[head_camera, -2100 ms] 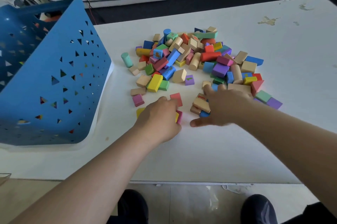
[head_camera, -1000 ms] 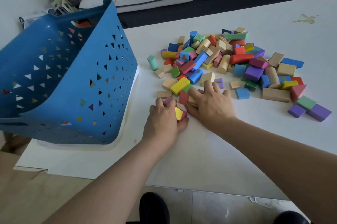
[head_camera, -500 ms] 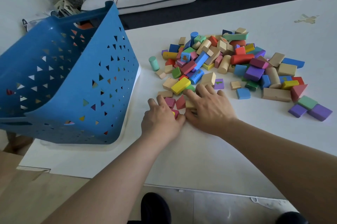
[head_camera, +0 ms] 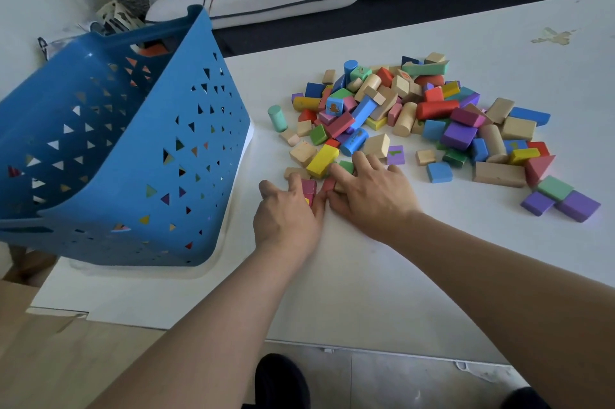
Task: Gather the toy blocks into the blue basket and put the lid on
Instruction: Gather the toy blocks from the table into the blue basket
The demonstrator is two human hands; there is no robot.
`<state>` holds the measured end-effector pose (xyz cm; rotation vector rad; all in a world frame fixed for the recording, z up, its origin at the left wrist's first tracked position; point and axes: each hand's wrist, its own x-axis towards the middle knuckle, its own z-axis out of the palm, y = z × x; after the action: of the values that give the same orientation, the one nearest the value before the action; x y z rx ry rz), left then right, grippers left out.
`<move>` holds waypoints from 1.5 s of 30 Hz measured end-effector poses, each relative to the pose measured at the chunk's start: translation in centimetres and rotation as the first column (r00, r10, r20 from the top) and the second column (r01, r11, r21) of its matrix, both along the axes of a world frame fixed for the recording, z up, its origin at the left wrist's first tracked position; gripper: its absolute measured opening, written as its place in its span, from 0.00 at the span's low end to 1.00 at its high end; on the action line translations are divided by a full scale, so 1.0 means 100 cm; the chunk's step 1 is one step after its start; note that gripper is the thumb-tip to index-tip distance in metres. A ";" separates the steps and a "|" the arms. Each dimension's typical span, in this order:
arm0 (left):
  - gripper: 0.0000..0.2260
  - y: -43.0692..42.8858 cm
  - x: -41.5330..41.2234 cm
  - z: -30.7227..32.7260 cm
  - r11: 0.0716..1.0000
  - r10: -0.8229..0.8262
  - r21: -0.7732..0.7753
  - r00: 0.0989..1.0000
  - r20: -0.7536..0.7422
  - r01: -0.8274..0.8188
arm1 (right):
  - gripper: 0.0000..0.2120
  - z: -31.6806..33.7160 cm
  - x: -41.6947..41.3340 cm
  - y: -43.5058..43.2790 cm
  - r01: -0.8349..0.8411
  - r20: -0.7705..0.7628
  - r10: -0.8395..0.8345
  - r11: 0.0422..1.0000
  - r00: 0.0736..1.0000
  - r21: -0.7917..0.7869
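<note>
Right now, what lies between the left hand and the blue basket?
Bare white table only, in the head view; nothing lies between the left hand and the blue basket. The blocks it curls round sit on its other side.

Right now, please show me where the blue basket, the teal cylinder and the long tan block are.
blue basket (head_camera: 109,175): head view, on its near perforated wall.
teal cylinder (head_camera: 278,120): head view, on its curved side.
long tan block (head_camera: 498,174): head view, on its top face.

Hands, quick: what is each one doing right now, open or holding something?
Left hand: fingers curled round a magenta block, holding it.
Right hand: open, fingers spread flat, pressing on a red block.
</note>
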<state>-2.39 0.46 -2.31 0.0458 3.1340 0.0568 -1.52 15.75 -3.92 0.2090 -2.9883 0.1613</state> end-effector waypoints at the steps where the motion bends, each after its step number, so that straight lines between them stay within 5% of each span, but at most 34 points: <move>1: 0.24 0.000 -0.001 0.000 1.000 0.001 -0.003 1.000 -0.002 -0.001 | 0.18 0.000 0.001 0.000 0.021 -0.002 -0.021 1.000 1.000 -0.001; 18: 0.23 0.004 0.000 0.036 0.992 0.086 0.084 0.988 0.132 -0.098 | 0.15 0.014 0.020 0.005 0.132 -0.127 -0.134 0.991 0.983 -0.027; 24: 0.21 0.008 0.015 0.139 0.966 -0.068 0.228 0.971 -0.229 0.121 | 0.13 0.069 0.001 -0.003 0.180 -0.299 -0.269 0.939 0.916 -0.293; 28: 0.22 -0.028 0.013 0.210 0.927 0.025 0.346 0.895 -0.446 0.146 | 0.15 0.124 -0.006 -0.029 0.095 -0.386 -0.272 0.903 0.882 -0.419; 34: 0.25 -0.109 0.004 0.233 0.890 0.304 0.444 0.860 -0.409 -0.104 | 0.16 0.217 -0.020 -0.104 -0.197 -0.457 -0.091 0.816 0.885 -0.543; 39: 0.24 -0.149 -0.004 0.219 0.856 0.391 0.475 0.857 -0.336 -0.204 | 0.16 0.257 -0.061 -0.178 -0.330 -0.370 0.093 0.681 0.924 -0.653; 45: 0.25 -0.175 -0.011 0.207 0.847 0.385 0.475 0.890 -0.244 -0.237 | 0.17 0.238 -0.101 -0.226 -0.303 -0.228 0.210 0.779 0.951 -0.548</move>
<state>-3.46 -17.08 18.34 -0.5185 3.3419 0.8388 -11.66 -6.81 19.88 0.5256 -2.5839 1.0174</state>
